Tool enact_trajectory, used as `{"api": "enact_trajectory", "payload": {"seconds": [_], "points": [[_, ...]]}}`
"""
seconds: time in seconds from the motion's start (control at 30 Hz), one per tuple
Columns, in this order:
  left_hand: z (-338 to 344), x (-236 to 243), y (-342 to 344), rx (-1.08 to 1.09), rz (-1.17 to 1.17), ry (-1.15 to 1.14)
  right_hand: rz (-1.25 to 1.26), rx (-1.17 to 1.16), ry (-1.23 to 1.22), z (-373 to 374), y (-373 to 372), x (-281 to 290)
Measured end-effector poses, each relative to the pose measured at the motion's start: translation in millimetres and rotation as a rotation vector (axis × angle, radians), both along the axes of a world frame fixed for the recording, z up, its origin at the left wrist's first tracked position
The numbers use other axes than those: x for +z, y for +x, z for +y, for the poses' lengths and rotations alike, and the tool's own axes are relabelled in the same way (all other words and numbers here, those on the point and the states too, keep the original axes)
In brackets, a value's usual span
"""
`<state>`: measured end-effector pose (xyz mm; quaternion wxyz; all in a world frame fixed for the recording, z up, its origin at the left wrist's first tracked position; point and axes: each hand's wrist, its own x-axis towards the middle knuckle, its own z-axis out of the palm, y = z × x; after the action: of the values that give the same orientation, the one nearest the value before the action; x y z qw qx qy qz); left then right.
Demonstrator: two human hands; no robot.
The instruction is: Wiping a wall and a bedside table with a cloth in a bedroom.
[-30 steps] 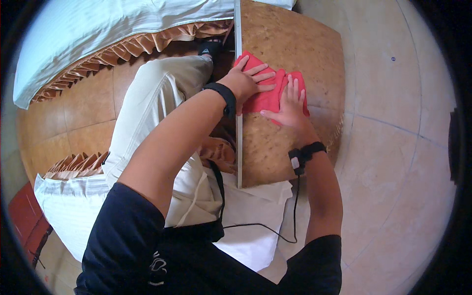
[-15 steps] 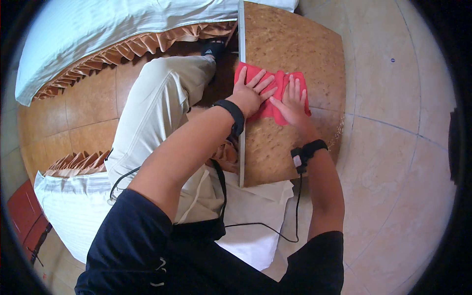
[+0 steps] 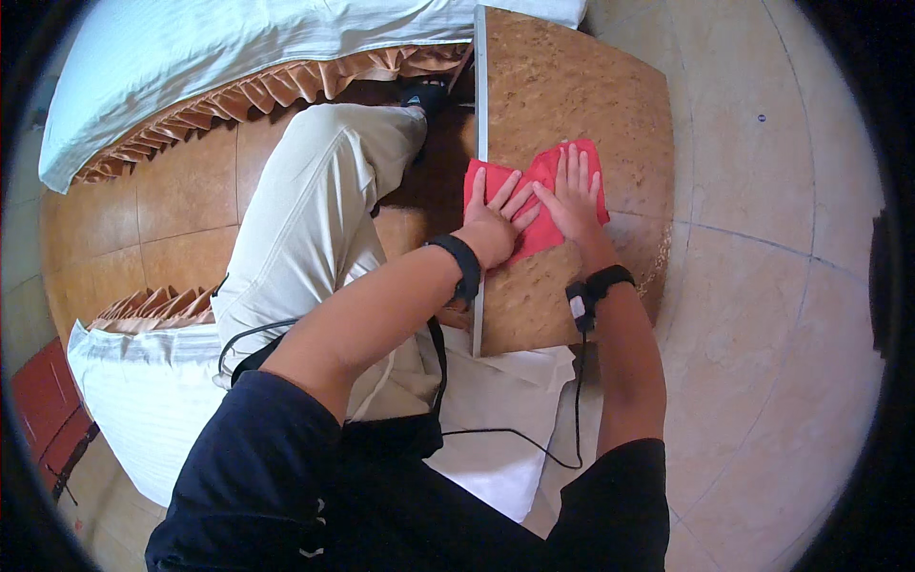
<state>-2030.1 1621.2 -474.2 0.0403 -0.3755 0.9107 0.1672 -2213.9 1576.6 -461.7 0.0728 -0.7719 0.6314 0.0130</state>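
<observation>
A red cloth [image 3: 541, 227] lies spread on a brown, speckled wooden tabletop [image 3: 572, 81] with a pale strip along its left edge. My left hand [image 3: 492, 227] presses flat on the cloth's left part, fingers spread, close to that strip. On the right part of the cloth rests my right hand [image 3: 575, 202], palm down with fingers stretched out and the thumb toward the left hand. Neither hand grips the cloth. Each wrist wears a black band, and a cable runs from the right one.
A bed with a white cover [image 3: 248, 57] and ruffled brown skirt stands at the far left. Another white-covered surface [image 3: 143, 400] is at the near left. My bent leg in pale trousers [image 3: 295, 191] lies left of the tabletop. Pale floor tiles [image 3: 753, 315] extend to the right.
My left hand has slid nearer to me with the cloth's left part, which now sits lower on the tabletop. The right hand has barely moved. The view has shifted slightly.
</observation>
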Motion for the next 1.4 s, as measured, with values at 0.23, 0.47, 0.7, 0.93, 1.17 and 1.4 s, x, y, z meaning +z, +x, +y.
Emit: {"api": "enact_trajectory", "payload": {"seconds": [0.23, 0.47, 0.7, 0.93, 1.17, 1.4], "points": [[21.7, 63.2, -12.6, -0.022, -0.188, 0.241, -0.006, -0.014, -0.069, 12.5, -16.7, -0.6], [42.2, 65.9, -24.4, -0.005, -0.338, 0.249, -0.02, 0.022, -0.05, 37.3, -6.4, -4.2], [51.4, 58.7, -24.5, -0.046, -0.339, 0.212, -0.08, 0.017, -0.023, 56.2, -5.9, -3.4], [70.8, 65.4, -37.2, -0.112, -0.458, 0.295, -0.09, 0.041, -0.054, 90.6, -11.9, -8.6], [66.0, 41.2, -21.7, -0.166, -0.189, 0.266, -0.154, 0.021, -0.076, 96.9, -9.8, -1.9], [62.2, 45.9, -19.5, -0.164, -0.142, 0.213, -0.323, -0.048, -0.107, 94.1, -14.2, 1.7]]}}
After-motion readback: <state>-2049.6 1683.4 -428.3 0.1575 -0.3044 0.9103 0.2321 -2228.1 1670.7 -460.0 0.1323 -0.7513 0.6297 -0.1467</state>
